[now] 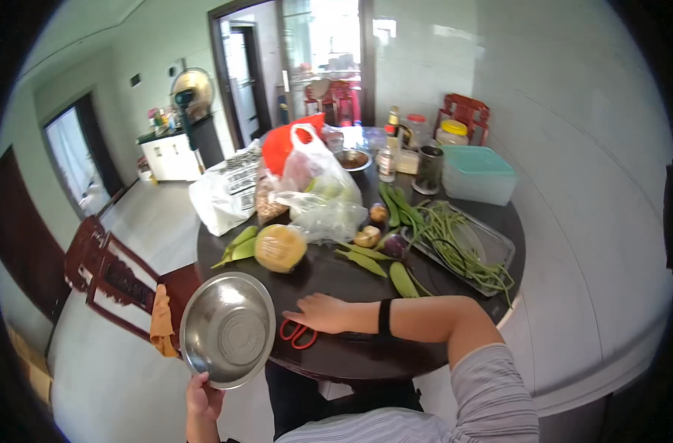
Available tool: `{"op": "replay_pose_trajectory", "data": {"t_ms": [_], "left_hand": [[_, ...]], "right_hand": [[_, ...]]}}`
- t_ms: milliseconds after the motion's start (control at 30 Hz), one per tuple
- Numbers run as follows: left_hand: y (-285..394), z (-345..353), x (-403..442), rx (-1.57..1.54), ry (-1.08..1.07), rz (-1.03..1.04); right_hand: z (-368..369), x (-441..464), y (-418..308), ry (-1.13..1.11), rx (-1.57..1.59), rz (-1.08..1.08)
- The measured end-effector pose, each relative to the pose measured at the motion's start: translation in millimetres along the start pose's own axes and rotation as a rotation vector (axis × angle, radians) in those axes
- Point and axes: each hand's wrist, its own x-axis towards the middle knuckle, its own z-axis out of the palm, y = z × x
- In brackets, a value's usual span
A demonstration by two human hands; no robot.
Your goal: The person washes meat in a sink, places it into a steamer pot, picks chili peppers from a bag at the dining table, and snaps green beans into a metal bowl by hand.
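My left hand (pixel 204 399) grips the lower rim of a shiny steel basin (pixel 229 328). The basin is tilted toward me, just off the table's left front edge, with nothing in it. My right hand (pixel 322 313) reaches across the front of the table, palm down, with its fingers stretched out to the left. Right under the fingers lie scissors with red handles (pixel 298 336); their blades are hidden. A round yellow item in clear wrap (pixel 280 248) sits beyond the basin. Green luffa-like pods (pixel 362 260) lie beyond my right hand.
The dark round table (pixel 351 356) also carries plastic bags (pixel 325 177), a tray (pixel 508 255) with long beans (pixel 462 247), a purple eggplant (pixel 395 245), a teal-lidded box (pixel 478 173), bottles and jars. A carved wooden chair (pixel 115 273) with an orange cloth (pixel 161 321) stands left.
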Motion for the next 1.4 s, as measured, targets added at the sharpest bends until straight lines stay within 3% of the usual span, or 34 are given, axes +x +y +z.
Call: {"op": "replay_pose_trajectory", "data": {"t_ms": [133, 200, 267, 300, 333, 433, 533, 667, 733, 833, 900, 967, 1000, 1067, 1133, 1200, 1267, 1333, 1400], "left_hand": [[-5, 32, -1, 0.06, -0.043, -0.008], [-6, 45, -4, 0.097, -0.031, -0.049], [-12, 50, 1, 0.104, -0.049, -0.071], [-15, 55, 2, 0.122, -0.056, -0.076], [-19, 62, 4, 0.134, -0.062, -0.079], [-33, 85, 11, 0.147, -0.138, -0.1], [-51, 98, 21, 0.169, -0.127, -0.047], [-66, 117, 25, 0.203, -0.09, -0.018], [-74, 122, 28, 0.222, -0.133, 0.013], [-82, 127, 26, 0.317, -0.013, 0.039], [-82, 140, 12, 0.358, 0.035, 0.181], [-84, 141, 6, 0.544, 0.199, 0.507], [-80, 146, -1, 0.547, 0.208, 0.516], [-62, 157, -21, 0.975, 0.163, 0.689], [-54, 157, -27, 0.975, 0.086, 0.702], [-49, 192, -41, 0.969, -0.309, 0.45], [-49, 231, -36, 1.035, -0.63, 0.35], [-46, 286, -36, 1.281, -0.891, 0.339], [-65, 317, -26, 1.331, -1.114, 0.48]], "right_hand": [[0, -13, 1, -0.108, 0.071, 0.167], [-22, -36, 4, -0.24, 0.252, 0.353], [-59, -71, 16, -0.256, 0.332, 0.556], [-64, -98, 30, -0.113, 0.365, 0.605], [-130, -121, 26, -0.139, 0.566, 0.784], [-184, -221, 55, 0.35, 0.319, 1.002], [-210, -333, 95, 0.316, -0.072, 1.383], [-178, -439, 157, 0.191, -0.128, 1.646], [-133, -478, 205, 0.079, -0.166, 1.634], [-73, -500, 273, -0.077, -0.139, 1.511], [-50, -488, 299, -0.092, -0.07, 1.692], [-39, -479, 311, 0.008, -0.072, 1.718], [-33, -471, 314, 0.107, -0.067, 1.759], [-48, -442, 298, 0.149, -0.099, 1.771], [-71, -416, 268, 0.187, -0.13, 1.792], [-90, -393, 241, 0.366, -0.151, 1.36], [-122, -347, 180, 0.361, 0.2, 1.157], [-134, -307, 117, -0.015, 0.406, 1.228], [-114, -299, 61, -0.037, 0.236, 0.913]]}}
